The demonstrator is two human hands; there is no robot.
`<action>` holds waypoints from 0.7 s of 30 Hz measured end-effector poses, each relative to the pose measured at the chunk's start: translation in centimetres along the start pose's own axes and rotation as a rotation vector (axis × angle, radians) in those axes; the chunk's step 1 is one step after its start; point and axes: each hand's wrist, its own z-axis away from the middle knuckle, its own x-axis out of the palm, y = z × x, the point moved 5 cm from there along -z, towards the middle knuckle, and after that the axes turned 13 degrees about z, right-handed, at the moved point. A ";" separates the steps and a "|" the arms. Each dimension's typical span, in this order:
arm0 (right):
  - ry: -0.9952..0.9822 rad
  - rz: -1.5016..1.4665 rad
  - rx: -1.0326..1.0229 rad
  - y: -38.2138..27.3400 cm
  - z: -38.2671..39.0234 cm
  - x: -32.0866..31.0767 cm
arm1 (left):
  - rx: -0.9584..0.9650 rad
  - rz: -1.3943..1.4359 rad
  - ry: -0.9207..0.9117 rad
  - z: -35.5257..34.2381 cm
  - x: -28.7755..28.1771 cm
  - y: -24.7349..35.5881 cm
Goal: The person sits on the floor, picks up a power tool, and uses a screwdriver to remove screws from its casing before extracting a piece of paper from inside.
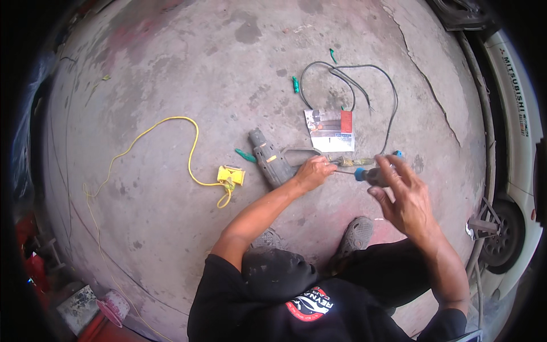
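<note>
A dark grey power drill (270, 162) lies on its side on the concrete floor, its looped handle pointing right. My left hand (313, 173) is closed around the end of that handle, and its fingertips are hidden. Against this end rests the thin shaft of a screwdriver (374, 177) with a dark and blue handle. My right hand (405, 202) is around the screwdriver's handle with thumb and fingers loosely curled. A black cable (394, 97) loops up from beside the handle's end to a pair of stripped ends.
A printed card (330, 139) with a red patch lies ahead of my hands. Small green pieces (296, 85) are scattered about. A yellow box (230, 175) on a yellow cord (196, 142) sits left. My shoe (354, 235) is close by; a white vehicle (515, 114) stands right.
</note>
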 end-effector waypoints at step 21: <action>-0.035 -0.123 0.113 0.4 0.1 0.4 | -0.023 0.077 0.025 0.2 0.0 -0.1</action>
